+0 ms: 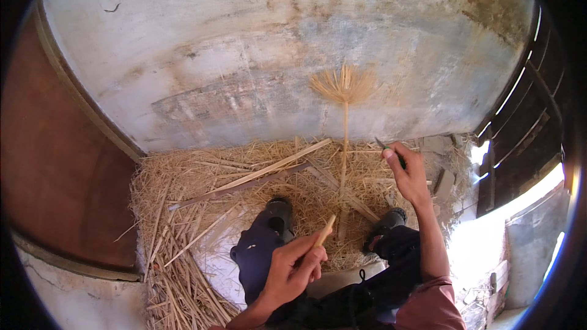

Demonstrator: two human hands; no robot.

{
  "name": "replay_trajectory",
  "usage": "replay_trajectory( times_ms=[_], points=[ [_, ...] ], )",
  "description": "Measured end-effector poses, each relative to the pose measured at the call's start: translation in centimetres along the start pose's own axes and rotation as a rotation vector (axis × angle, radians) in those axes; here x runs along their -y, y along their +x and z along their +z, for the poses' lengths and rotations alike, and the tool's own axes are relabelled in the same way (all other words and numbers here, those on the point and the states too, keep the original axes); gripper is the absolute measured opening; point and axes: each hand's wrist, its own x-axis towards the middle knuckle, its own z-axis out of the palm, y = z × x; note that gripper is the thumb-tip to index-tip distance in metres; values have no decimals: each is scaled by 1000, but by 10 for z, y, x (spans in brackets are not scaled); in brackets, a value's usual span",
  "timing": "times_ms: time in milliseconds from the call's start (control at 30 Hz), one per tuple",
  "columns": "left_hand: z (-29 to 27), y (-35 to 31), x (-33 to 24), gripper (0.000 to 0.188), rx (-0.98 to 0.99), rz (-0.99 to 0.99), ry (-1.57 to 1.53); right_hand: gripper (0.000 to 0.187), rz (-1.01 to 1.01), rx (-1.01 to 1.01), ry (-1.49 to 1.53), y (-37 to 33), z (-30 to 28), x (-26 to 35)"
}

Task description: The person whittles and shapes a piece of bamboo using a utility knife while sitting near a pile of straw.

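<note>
One shrt yel. stick (325, 231), L hand (290, 271)

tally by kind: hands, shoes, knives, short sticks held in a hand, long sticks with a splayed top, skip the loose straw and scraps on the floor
Hands: 2 (left hand, right hand)
Shoes: 2 (left shoe, right shoe)
Knife: 1
Short held stick: 1
Long splayed-top stick: 1
Total: 7
</note>
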Motion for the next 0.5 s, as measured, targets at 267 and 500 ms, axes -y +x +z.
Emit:
replay_trajectory(
  times_ms=[267, 500],
  points=[
    [-40, 1, -85, 58, -12, 192, 142, 32, -65, 214, 52, -16, 17, 11],
    [-62, 29, -142, 48, -143, 550, 233, 36, 34, 401, 220, -21, 24, 15]
  ],
)
